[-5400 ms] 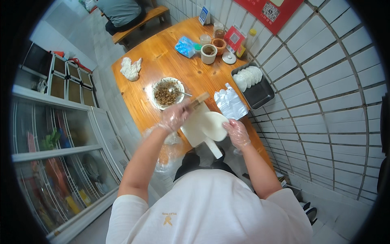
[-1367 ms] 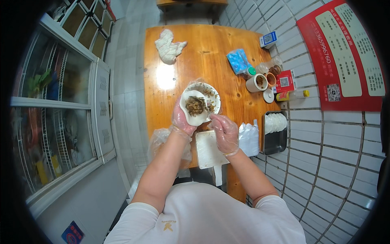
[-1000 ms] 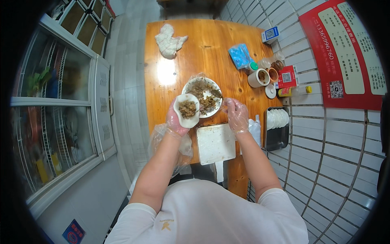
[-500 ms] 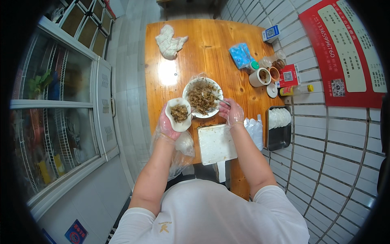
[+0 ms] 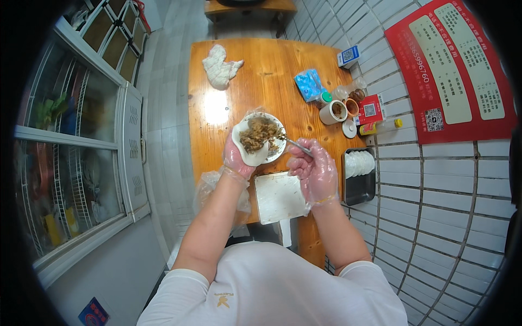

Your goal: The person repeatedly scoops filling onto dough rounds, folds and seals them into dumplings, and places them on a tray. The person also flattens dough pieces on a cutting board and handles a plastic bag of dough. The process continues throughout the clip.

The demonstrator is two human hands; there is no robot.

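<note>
A pale dough wrapper (image 5: 254,158) rests cupped in my left hand (image 5: 236,156), which wears a clear plastic glove. Brown minced filling (image 5: 255,136) is heaped on the wrapper, which overlaps the left side of a white bowl (image 5: 283,133) that has more of this filling in it. My right hand (image 5: 319,173), also gloved, grips the handle of a metal spoon (image 5: 299,146) to the right of the bowl. The spoon's head reaches toward the filling, but its tip is hard to make out.
A white board (image 5: 278,199) lies near the table's front edge, beside a crumpled clear plastic bag (image 5: 209,191). On the right is a black tray (image 5: 356,187) with several white pieces. Jars, a bottle (image 5: 383,126) and a blue packet (image 5: 309,85) stand farther back; a white cloth (image 5: 220,67) lies far left.
My left hand has brought the wrapper rightward over the bowl's edge, and the filling on it looks larger. My right hand has shifted to the right, lifting the spoon.
</note>
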